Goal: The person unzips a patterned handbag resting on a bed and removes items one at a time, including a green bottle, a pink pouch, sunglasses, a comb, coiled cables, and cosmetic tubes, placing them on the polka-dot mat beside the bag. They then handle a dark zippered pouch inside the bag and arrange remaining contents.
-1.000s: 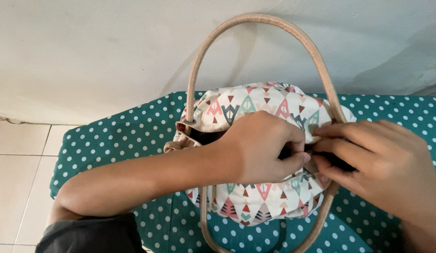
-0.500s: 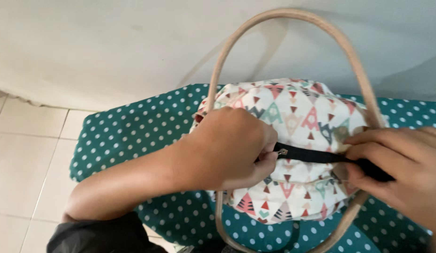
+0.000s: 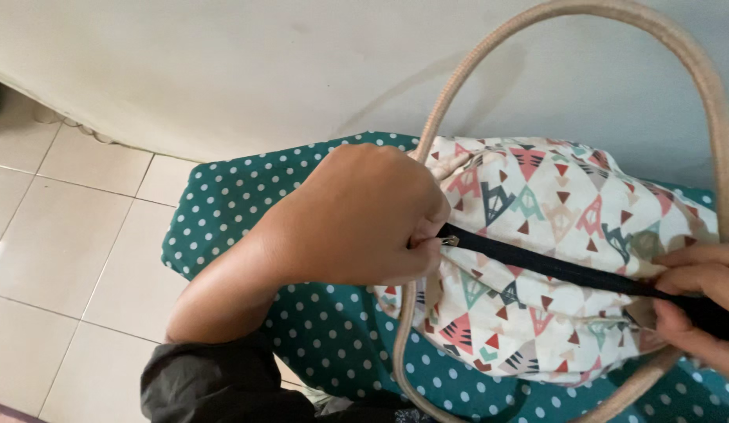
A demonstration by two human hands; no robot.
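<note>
Zipper (image 3: 552,266) runs left-right across bag (image 3: 552,204); hands pinch ends.

**A room in a home, by the look of it**

You are working in what looks like a lived-in domestic room rather than a shop or workshop. Under you is a floor of pale square tiles (image 3: 59,258) with thin grout lines, meeting a plain off-white wall (image 3: 247,70) whose lower edge is scuffed and uneven. Against that wall sits a soft padded surface in a teal cover with white polka dots (image 3: 223,211), the kind of household cloth you find on a cushion or mattress. On it rests a patterned fabric handbag (image 3: 552,258) with rope handles, a personal belonging.
</note>
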